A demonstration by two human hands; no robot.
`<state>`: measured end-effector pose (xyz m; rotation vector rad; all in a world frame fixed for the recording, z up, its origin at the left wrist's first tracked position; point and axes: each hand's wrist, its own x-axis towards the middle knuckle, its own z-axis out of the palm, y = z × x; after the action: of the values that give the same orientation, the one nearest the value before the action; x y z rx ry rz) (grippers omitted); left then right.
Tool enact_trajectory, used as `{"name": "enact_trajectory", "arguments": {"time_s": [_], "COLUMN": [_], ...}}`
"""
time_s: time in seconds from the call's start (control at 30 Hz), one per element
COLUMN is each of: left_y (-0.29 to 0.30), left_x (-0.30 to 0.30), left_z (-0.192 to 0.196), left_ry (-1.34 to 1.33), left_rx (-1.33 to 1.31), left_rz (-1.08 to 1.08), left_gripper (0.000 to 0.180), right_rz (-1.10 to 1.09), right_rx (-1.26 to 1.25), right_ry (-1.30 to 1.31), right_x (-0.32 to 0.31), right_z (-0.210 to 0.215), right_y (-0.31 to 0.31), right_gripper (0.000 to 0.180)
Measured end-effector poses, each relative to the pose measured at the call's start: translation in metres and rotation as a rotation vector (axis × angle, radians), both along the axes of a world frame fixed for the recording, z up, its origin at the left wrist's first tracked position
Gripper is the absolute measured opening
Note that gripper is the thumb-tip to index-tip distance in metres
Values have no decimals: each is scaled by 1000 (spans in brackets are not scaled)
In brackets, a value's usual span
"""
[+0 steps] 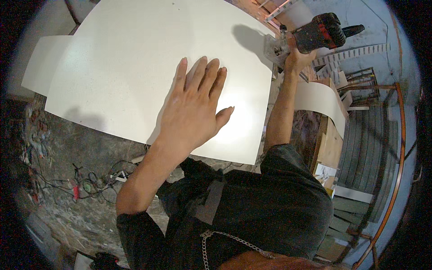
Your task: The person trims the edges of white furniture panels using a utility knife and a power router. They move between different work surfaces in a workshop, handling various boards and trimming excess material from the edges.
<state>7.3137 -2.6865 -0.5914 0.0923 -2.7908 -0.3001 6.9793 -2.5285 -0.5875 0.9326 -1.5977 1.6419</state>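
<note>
A large white board (117, 58) lies flat in front of me. My left hand (191, 105) rests palm down on it, fingers stretched out and thumb apart. At the board's right edge my right hand (300, 59) grips a black and red trim router (318, 34) around its lower part. The router's clear base (275, 48) is at the edge and its body tilts out to the right. Its cutting bit cannot be made out. The router throws a dark shadow onto the board, and most of my right fingers are hidden behind the tool.
Another white panel (38, 67) shows at the far left. Tangled black cables (92, 182) and a small red object (75, 192) lie on the floor at left. To the right are a curved white sheet (317, 100), stacked grey panels (360, 148) and an orange pipe (399, 144).
</note>
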Motion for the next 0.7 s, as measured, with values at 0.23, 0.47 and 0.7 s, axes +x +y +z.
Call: {"name": "enact_trajectory", "arguments": {"time_s": [0.23, 0.47, 0.7], "left_y": [0, -1, -3], "left_x": [-2, -2, -3], "left_z": [0, 4, 3], "left_ry": [-5, -24, -23], "left_rx": [0, 3, 4], "left_rz": [-1, -4, -7], "left_gripper": [72, 72, 73], "right_rz": [45, 34, 40], "right_rx": [-36, -58, -54], "right_ry": [-8, 3, -34], "right_x": [-3, -22, -37], "right_z": [4, 1, -1], "right_y": [-9, -12, -16], "right_gripper": [53, 60, 58]}}
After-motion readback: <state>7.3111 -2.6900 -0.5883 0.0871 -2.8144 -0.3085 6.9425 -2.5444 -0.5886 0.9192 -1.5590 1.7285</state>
